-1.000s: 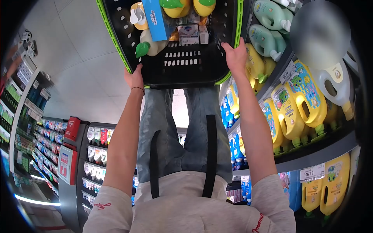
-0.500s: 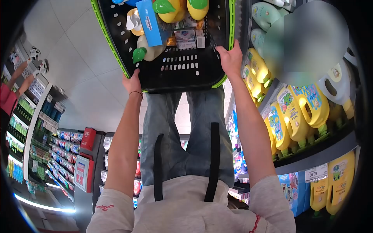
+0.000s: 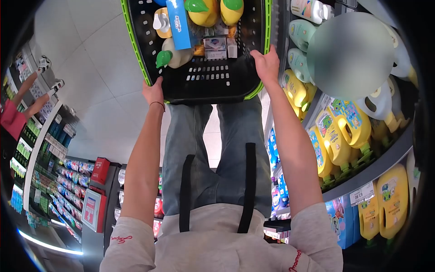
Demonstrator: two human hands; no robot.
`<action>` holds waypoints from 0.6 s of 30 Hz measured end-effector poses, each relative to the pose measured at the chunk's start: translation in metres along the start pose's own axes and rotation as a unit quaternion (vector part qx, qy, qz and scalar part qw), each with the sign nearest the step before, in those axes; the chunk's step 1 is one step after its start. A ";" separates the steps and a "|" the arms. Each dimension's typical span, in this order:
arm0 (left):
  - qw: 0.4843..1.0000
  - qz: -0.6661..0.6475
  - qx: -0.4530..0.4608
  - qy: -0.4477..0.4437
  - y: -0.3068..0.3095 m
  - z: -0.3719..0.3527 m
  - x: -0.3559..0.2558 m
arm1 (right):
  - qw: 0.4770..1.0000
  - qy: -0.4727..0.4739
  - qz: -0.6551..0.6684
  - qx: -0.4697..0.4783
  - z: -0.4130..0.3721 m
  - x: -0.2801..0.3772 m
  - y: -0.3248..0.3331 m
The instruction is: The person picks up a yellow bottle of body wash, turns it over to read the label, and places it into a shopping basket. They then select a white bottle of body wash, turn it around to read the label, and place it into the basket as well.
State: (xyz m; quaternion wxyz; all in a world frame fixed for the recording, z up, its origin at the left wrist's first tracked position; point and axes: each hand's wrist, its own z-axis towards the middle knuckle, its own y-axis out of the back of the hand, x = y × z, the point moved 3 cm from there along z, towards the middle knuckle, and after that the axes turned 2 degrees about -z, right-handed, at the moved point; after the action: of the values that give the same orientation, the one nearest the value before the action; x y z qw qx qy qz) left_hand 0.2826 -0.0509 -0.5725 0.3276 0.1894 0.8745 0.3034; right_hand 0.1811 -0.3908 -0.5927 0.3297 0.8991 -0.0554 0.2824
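In front of me is a black shopping basket (image 3: 199, 93) with a bright green rim and slotted walls. My left hand (image 3: 154, 93) is closed round its near left corner, and my right hand (image 3: 267, 67) grips the right side of the rim. Inside, two yellow bottles (image 3: 203, 14) with green caps lie at the far end. Beside them are a blue box (image 3: 179, 27), an orange bottle with a white pump (image 3: 161, 21) and a pale bottle (image 3: 179, 55) with a green cap. Several small boxes (image 3: 215, 47) rest on the basket floor.
Shelves on my right hold yellow jugs (image 3: 335, 138), pale green bottles (image 3: 300, 36) and a price tag (image 3: 362, 194). Another person (image 3: 13, 119) stands by the left shelves. A red box (image 3: 100, 170) and hanging packets (image 3: 74, 177) are at lower left. Tiled floor (image 3: 97, 59) lies left of the basket.
The basket has shifted slightly upward in view and its left edge a little right. The right shelves' bottles have slid in view, and the other person appears slightly lower. Both hands keep their hold.
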 end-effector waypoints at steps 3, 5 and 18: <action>0.999 0.022 -0.019 -0.031 -0.008 0.005 -0.019 | 1.000 0.006 -0.015 0.000 0.021 0.016 0.006; 0.996 0.054 -0.045 -0.048 -0.007 0.009 -0.023 | 1.000 0.003 -0.015 0.011 0.026 0.024 0.007; 0.989 0.064 0.027 -0.128 -0.004 -0.026 -0.036 | 0.985 -0.015 -0.160 0.067 -0.010 0.044 0.051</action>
State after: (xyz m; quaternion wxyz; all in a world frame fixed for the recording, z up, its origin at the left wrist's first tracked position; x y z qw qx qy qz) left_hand 0.2896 -0.0837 -0.5429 0.4114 0.2908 0.8194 0.2733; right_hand 0.1981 -0.4197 -0.5341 0.3085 0.9207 0.1036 0.2153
